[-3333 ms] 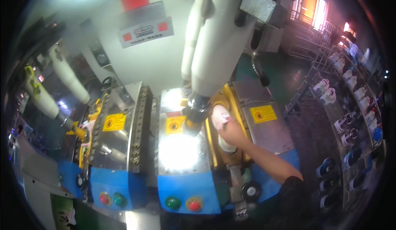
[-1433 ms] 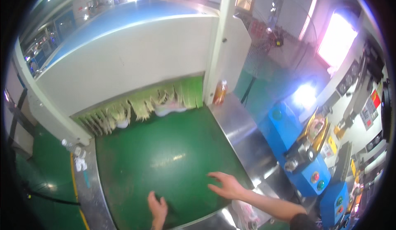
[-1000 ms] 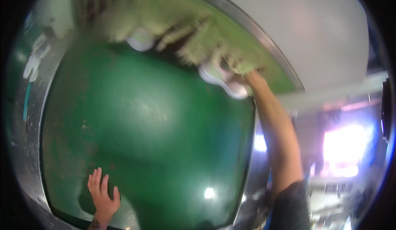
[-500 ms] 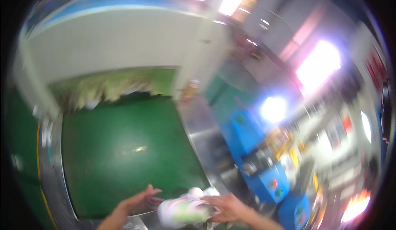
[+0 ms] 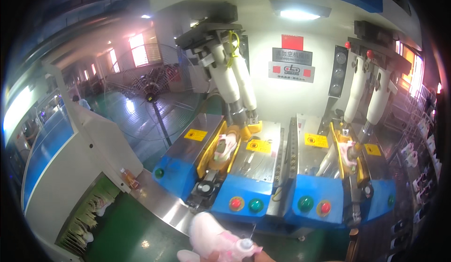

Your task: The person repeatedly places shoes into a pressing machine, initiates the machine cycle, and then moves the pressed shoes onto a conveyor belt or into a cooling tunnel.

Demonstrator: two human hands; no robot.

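A pink and white shoe [image 5: 206, 234] is at the lower middle, its white sole end pointing up and to the left. A pale round piece [image 5: 245, 244] sticks out of its opening, perhaps the top of a last. My right hand [image 5: 264, 258] grips the shoe at that end, cut off by the lower edge. Of my left hand [image 5: 212, 256] only a bit of finger shows, pressed against the shoe's lower side. Another pale, rounded piece [image 5: 187, 256] shows beside it; what it belongs to is cut off.
Ahead stands a blue and white press machine [image 5: 244, 191] with two stations. One shoe [image 5: 225, 146] sits in the left station, another [image 5: 347, 153] in the right. To the left are a green conveyor belt [image 5: 122, 224] and a bottle [image 5: 129, 178]; behind, a large fan [image 5: 151, 95]; at right, a shoe rack [image 5: 420, 182].
My view has swung right, from the conveyor to the press machine. The shoe has come along in my right hand. My left hand, open beside the shoe before, now touches it.
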